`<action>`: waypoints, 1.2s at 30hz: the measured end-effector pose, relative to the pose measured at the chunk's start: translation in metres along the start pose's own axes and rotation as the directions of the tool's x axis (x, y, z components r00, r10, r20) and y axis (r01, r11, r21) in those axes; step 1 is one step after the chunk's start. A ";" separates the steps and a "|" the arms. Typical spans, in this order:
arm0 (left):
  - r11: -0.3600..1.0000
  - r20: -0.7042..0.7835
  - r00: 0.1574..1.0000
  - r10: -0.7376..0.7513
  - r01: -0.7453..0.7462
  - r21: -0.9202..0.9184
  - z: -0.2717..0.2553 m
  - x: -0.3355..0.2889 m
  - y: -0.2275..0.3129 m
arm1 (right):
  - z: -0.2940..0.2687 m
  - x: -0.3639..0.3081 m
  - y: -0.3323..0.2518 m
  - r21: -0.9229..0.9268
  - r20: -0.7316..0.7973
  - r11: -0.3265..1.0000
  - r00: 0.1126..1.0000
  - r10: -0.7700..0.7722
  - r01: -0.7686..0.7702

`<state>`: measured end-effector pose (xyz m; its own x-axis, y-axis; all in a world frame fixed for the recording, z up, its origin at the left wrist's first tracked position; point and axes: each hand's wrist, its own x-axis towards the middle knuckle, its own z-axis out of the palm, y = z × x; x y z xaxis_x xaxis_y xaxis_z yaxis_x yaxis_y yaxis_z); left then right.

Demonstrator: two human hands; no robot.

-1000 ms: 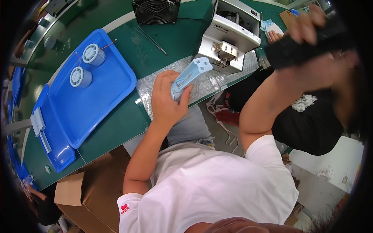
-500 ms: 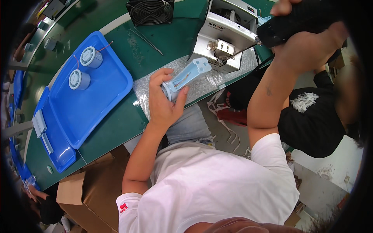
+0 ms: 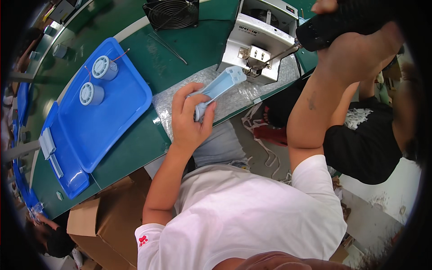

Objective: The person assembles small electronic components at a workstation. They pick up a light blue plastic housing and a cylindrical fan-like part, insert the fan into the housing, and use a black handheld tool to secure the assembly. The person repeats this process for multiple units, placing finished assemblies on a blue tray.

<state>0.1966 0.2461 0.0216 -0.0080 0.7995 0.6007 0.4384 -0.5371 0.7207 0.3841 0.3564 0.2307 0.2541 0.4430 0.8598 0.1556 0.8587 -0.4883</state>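
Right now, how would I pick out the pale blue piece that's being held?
Find the green workbench and the bubble-wrap sheet before the grey machine. Over it, the left hand grips a long pale blue plastic housing, unlike the round spools on the blue tray.

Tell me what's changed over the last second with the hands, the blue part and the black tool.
The right hand brought the black power screwdriver down and left, so its bit now points at the grey machine. The left hand pushed the light blue plastic part forward toward that machine. Both grips held; the blue trays and two round parts look unmoved.
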 end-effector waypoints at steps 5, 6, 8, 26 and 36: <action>1.000 0.036 0.999 0.023 -0.023 -0.002 -0.002 -0.001 0.000 | 0.008 0.000 -0.003 0.021 -0.017 1.000 1.000 -0.008 0.008; 0.999 0.042 0.999 0.032 -0.032 0.009 -0.002 0.000 0.001 | 0.012 0.000 -0.004 0.040 -0.024 0.998 0.999 -0.040 0.041; 1.000 0.043 0.999 0.031 -0.031 0.003 -0.003 -0.001 0.001 | 0.015 0.000 -0.003 0.060 0.013 0.992 0.993 -0.115 0.114; 0.996 -0.021 0.999 0.046 -0.047 -0.078 0.002 -0.004 -0.003 | -0.054 -0.017 -0.023 0.562 0.569 0.579 0.784 0.247 -0.591; 0.997 -0.018 1.000 0.022 -0.023 -0.076 0.000 -0.004 -0.003 | -0.019 -0.025 -0.002 0.576 0.384 0.699 0.895 0.225 -0.423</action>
<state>0.1953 0.2443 0.0171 -0.0143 0.7825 0.6225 0.3693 -0.5744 0.7305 0.3955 0.3389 0.2076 -0.1044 0.6887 0.7175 -0.5487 0.5618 -0.6191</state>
